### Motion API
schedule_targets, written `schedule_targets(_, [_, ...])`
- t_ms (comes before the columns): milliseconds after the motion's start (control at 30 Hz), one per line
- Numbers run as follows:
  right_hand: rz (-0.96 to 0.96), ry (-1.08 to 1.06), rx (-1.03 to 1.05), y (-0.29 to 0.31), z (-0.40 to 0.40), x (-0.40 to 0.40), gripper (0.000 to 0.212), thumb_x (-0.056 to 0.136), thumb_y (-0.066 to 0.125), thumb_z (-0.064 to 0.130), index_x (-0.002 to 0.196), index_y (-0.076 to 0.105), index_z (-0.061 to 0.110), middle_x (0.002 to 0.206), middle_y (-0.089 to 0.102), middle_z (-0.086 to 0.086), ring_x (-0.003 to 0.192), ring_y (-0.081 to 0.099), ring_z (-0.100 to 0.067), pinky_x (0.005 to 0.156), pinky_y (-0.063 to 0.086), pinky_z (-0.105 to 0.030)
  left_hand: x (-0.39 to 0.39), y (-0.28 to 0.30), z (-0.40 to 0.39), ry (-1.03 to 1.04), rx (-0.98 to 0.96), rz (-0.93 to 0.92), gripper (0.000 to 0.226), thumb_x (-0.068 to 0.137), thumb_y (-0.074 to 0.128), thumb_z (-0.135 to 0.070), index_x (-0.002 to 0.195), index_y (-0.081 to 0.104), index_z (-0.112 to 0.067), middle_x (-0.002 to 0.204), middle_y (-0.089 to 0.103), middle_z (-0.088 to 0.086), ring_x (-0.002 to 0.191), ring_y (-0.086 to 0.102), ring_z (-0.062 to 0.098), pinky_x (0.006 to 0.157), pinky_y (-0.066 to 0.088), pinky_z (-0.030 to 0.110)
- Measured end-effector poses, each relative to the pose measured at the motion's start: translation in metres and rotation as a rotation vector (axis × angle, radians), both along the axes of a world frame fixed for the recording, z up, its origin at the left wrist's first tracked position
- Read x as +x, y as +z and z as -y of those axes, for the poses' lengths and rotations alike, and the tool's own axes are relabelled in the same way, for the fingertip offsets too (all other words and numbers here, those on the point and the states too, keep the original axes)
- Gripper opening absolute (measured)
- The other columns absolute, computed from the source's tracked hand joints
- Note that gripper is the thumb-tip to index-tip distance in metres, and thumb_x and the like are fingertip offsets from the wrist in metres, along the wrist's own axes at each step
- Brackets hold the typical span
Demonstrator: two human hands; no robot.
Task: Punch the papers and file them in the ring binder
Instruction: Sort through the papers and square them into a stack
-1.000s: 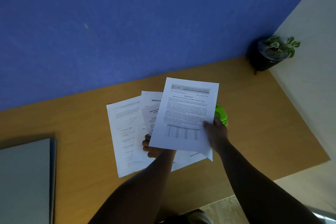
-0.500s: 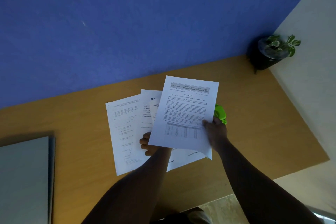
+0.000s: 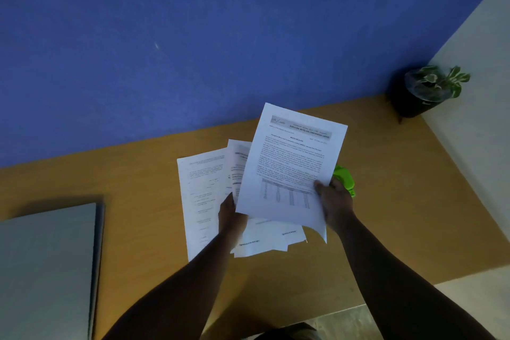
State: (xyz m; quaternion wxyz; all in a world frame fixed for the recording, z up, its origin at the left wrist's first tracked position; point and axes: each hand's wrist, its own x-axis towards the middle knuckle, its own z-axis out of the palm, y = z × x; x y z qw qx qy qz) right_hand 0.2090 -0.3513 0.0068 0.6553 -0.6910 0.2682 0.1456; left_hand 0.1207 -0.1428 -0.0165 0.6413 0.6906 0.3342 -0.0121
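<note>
White papers (image 3: 287, 174) held up over the desk (image 3: 386, 201) middle, nearer its back edge, fanned w/ top sheet tilted right. Right hand (image 3: 335, 203) pinches top sheet at its right edge, thumb on the printed face. Left hand (image 3: 230, 215) grips the sheets from the left side, fingers tucked behind the stack, so can't tell how they lie. Green punch (image 3: 345, 178) sits just behind right hand, mostly hidden by paper. Grey binder (image 3: 47, 265) lies closed at desk's left edge, well apart from the papers. Potted plant (image 3: 425, 91) at back right corner, against blue wall (image 3: 193, 36).
</note>
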Motion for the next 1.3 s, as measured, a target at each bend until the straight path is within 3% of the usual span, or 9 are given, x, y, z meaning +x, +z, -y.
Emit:
schedule_targets(200, [-0.022, 0.083, 0.057, -0.003, -0.003, 0.0, 0.015, 0.086, 0.069, 0.015, 0.1, 0.071, 0.021, 0.103, 0.074, -0.003, 0.097, 0.069, -0.027, 0.09, 0.055, -0.051, -0.01, 0.02, -0.031, -0.026, -0.121, 0.061, 0.048, 0.071, 0.076, -0.035, 0.112, 0.064, -0.013, 0.1, 0.073, 0.003, 0.094, 0.068, 0.026, 0.063, 0.057, 0.028])
schedule_targets(367, [-0.009, 0.172, 0.146, 0.009, -0.026, -0.011, 0.015, 0.089, 0.069, 0.012, 0.104, 0.069, 0.013, 0.105, 0.074, -0.006, 0.095, 0.07, -0.026, 0.082, 0.058, -0.039, -0.025, 0.037, -0.054, -0.07, -0.377, 0.13, 0.059, 0.063, 0.084, -0.042, 0.106, 0.062, -0.008, 0.1, 0.069, 0.015, 0.091, 0.069, 0.032, 0.06, 0.056, 0.036])
schedule_targets(433, [-0.004, 0.203, 0.202, 0.013, -0.034, -0.015, 0.019, 0.087, 0.071, 0.012, 0.107, 0.068, 0.01, 0.104, 0.075, -0.004, 0.095, 0.071, -0.025, 0.077, 0.058, -0.036, -0.031, 0.04, -0.061, -0.1, -0.488, 0.172, 0.047, 0.071, 0.085, -0.036, 0.101, 0.063, -0.008, 0.095, 0.069, 0.013, 0.085, 0.069, 0.031, 0.06, 0.055, 0.035])
schedule_targets(533, [-0.012, 0.265, 0.238, 0.016, -0.044, -0.018, 0.024, 0.086, 0.072, 0.011, 0.109, 0.069, 0.009, 0.104, 0.075, -0.006, 0.096, 0.072, -0.028, 0.081, 0.059, -0.04, -0.036, 0.044, -0.068, -0.102, -0.514, 0.158, 0.012, 0.099, 0.054, -0.013, 0.101, 0.059, -0.002, 0.091, 0.07, 0.011, 0.085, 0.068, 0.033, 0.061, 0.056, 0.035])
schedule_targets(667, [-0.029, 0.331, 0.259, 0.013, -0.053, -0.022, 0.027, 0.085, 0.073, 0.012, 0.112, 0.07, 0.01, 0.108, 0.074, -0.008, 0.1, 0.071, -0.032, 0.091, 0.055, -0.05, -0.042, 0.048, -0.077, -0.201, -0.604, 0.185, 0.018, 0.104, 0.037, -0.008, 0.112, 0.051, 0.001, 0.1, 0.065, 0.017, 0.089, 0.068, 0.032, 0.069, 0.057, 0.039])
schedule_targets(967, [0.001, 0.38, 0.251, 0.008, -0.057, -0.031, 0.03, 0.084, 0.073, 0.009, 0.114, 0.071, 0.012, 0.11, 0.074, -0.006, 0.102, 0.07, -0.029, 0.093, 0.054, -0.047, -0.047, 0.049, -0.083, -0.243, -0.482, 0.092, 0.05, 0.089, 0.057, -0.034, 0.12, 0.053, 0.005, 0.109, 0.063, 0.02, 0.097, 0.065, 0.035, 0.076, 0.056, 0.042])
schedule_targets(1067, [-0.016, 0.351, 0.187, 0.003, -0.054, -0.03, 0.028, 0.083, 0.074, 0.01, 0.11, 0.073, 0.016, 0.105, 0.075, -0.003, 0.098, 0.072, -0.027, 0.091, 0.055, -0.046, -0.044, 0.048, -0.083, -0.193, -0.45, 0.024, 0.057, 0.085, 0.063, -0.045, 0.123, 0.059, -0.003, 0.116, 0.067, 0.02, 0.105, 0.066, 0.037, 0.085, 0.055, 0.046])
schedule_targets(1200, [-0.023, 0.327, 0.125, 0.001, -0.053, -0.03, 0.025, 0.083, 0.074, 0.011, 0.107, 0.072, 0.018, 0.103, 0.076, -0.002, 0.093, 0.072, -0.025, 0.088, 0.057, -0.044, -0.039, 0.045, -0.086, -0.153, -0.567, 0.049, 0.059, 0.097, 0.037, -0.063, 0.139, 0.055, -0.026, 0.13, 0.064, 0.012, 0.121, 0.061, 0.034, 0.103, 0.045, 0.053])
schedule_targets(1300, [-0.014, 0.337, 0.107, 0.0, -0.051, -0.028, 0.027, 0.082, 0.074, 0.01, 0.108, 0.071, 0.019, 0.101, 0.076, -0.001, 0.094, 0.072, -0.026, 0.089, 0.057, -0.046, -0.035, 0.046, -0.085, -0.175, -0.482, 0.018, 0.052, 0.093, 0.052, -0.058, 0.136, 0.057, -0.03, 0.13, 0.066, 0.003, 0.12, 0.062, 0.028, 0.105, 0.046, 0.053])
